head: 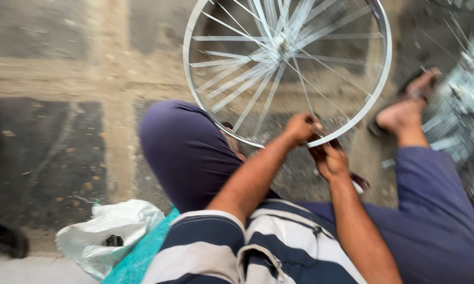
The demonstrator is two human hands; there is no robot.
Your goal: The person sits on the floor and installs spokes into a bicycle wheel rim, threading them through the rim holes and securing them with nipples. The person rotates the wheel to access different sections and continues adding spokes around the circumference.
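Note:
A silver bicycle wheel rim (pixel 385 79) with thin spokes and a hub (pixel 281 43) stands in front of me, between my knees. My left hand (pixel 300 127) is closed on the lower edge of the rim. My right hand (pixel 329 160) sits just below it, fingers curled around a small dark tool with a reddish handle end (pixel 359 181), pressed up against the rim. The frame is motion-blurred, so the tool's tip is unclear. I sit on the ground in dark blue trousers and a striped shirt.
My sandalled foot (pixel 405 108) rests right of the wheel. A pile of shiny metal parts (pixel 465 100) lies at the far right. A white plastic bag (pixel 108 234) and a teal cloth (pixel 142 255) lie at the lower left on the stained concrete floor.

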